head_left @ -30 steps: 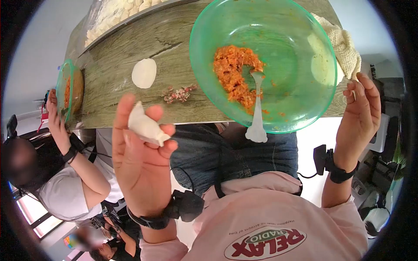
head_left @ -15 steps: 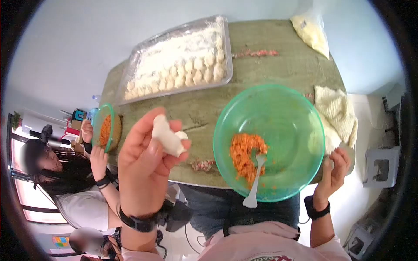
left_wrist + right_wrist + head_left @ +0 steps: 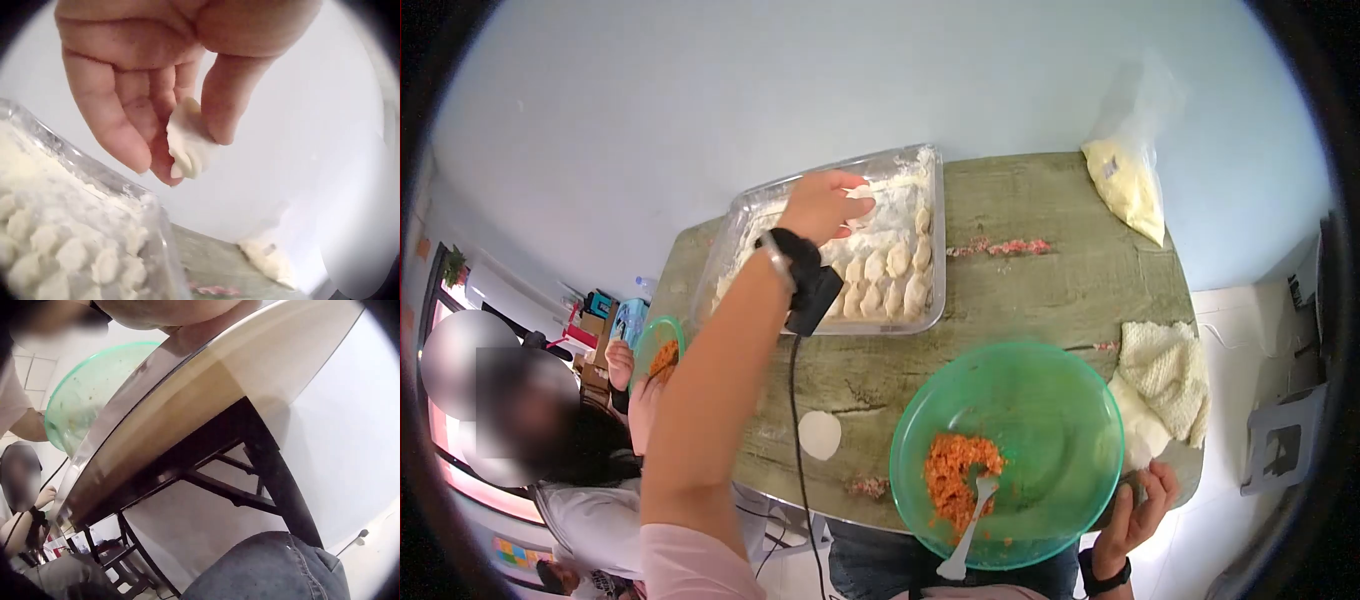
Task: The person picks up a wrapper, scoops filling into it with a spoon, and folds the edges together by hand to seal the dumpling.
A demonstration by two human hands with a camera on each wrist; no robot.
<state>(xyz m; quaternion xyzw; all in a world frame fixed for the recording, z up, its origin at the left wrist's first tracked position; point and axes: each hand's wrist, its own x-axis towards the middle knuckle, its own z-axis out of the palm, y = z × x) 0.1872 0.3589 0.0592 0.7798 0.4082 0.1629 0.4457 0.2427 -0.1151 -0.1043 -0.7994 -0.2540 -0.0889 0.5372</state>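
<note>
Pink sleeve [image 3: 685, 562], black wrist straps [image 3: 786, 252], cable [image 3: 797, 420], probably jeans [image 3: 269, 569].

in the head view the left hand [image 3: 825, 205] covers most of the dumpling [image 3: 862, 190] it pinches. the right hand [image 3: 1135, 505] is half behind the green bowl [image 3: 1060, 420] and counter [image 3: 1020, 300] edge; the right wrist view cuts it off at the top, so its grip is unclear.

The dumpling [image 3: 187, 145] is matt, floury dough; the tray [image 3: 938, 262] clear glossy plastic; the table [image 3: 1020, 300] rough wood-grain.
</note>
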